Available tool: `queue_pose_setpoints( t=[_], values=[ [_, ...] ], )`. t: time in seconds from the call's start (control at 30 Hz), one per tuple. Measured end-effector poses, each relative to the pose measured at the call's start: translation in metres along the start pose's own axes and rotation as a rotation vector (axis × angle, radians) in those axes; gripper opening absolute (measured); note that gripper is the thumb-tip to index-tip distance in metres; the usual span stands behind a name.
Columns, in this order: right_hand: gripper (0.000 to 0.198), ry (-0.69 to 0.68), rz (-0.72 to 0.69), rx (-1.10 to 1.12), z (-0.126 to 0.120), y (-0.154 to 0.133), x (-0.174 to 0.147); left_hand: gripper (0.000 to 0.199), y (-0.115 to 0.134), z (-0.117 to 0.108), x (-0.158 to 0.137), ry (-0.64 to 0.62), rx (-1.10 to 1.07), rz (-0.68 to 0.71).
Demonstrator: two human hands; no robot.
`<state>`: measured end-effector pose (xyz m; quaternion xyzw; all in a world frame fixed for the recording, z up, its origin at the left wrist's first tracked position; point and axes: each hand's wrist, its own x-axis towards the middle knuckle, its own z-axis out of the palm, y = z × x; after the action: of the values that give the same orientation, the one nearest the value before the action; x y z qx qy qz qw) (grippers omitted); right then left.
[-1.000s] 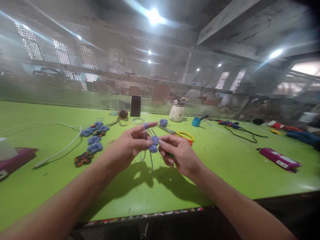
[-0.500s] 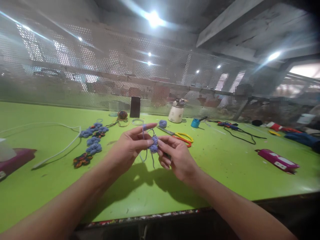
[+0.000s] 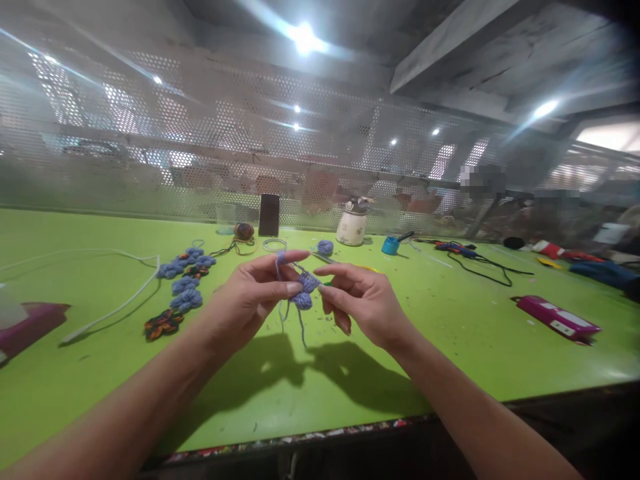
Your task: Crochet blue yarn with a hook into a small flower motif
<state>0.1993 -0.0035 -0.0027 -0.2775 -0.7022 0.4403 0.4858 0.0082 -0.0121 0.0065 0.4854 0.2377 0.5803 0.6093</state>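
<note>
Above the green table (image 3: pixel 450 340), my left hand (image 3: pixel 245 300) pinches a small blue crochet piece (image 3: pixel 303 299), with blue yarn looped over its outstretched forefinger. My right hand (image 3: pixel 365 300) is closed around a crochet hook whose tip works into the piece; the hook is mostly hidden by the fingers. Loose yarn ends hang down below the piece.
A row of finished blue and dark crochet flowers (image 3: pixel 183 287) lies at the left, beside a white cable (image 3: pixel 110 307). Scissors, a blue yarn ball (image 3: pixel 325 247), a dark phone (image 3: pixel 269 215), a white jar (image 3: pixel 353 227), a pink case (image 3: pixel 557 318) and a perforated screen stand behind.
Both hands shifted slightly left and up with the crochet piece. My right hand turned, its fingers now stretched toward the piece and covering the scissors behind.
</note>
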Motion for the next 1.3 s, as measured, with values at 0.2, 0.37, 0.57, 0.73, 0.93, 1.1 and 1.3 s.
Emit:
queue_pose_setpoints(
  t=[0.2,0.37,0.57,0.73,0.93,1.1,1.3],
  values=[
    [0.029,0.019,-0.036,-0.084,-0.001,-0.001,-0.002,0.033,0.001,0.000,-0.001,0.023,-0.011,-0.011],
    [0.027,0.035,-0.102,-0.166,-0.004,-0.002,-0.003,0.031,0.003,0.000,-0.001,0.030,-0.017,-0.024],
    [0.025,0.039,-0.220,-0.341,-0.010,-0.003,-0.003,0.030,0.002,0.000,0.000,0.025,0.014,-0.037],
    [0.027,0.042,-0.281,-0.486,-0.014,-0.006,-0.004,0.029,0.003,-0.002,0.000,0.010,0.023,-0.023],
    [0.029,0.020,-0.292,-0.500,-0.015,-0.009,-0.004,0.026,0.004,-0.004,0.000,0.027,0.003,-0.054],
    [0.030,-0.012,-0.314,-0.482,-0.018,-0.010,-0.003,0.020,0.005,-0.006,0.001,0.012,-0.042,-0.057],
    [0.028,-0.007,-0.483,-0.561,-0.023,-0.009,-0.002,0.016,0.007,-0.009,0.000,-0.086,-0.113,-0.124]
  ],
)
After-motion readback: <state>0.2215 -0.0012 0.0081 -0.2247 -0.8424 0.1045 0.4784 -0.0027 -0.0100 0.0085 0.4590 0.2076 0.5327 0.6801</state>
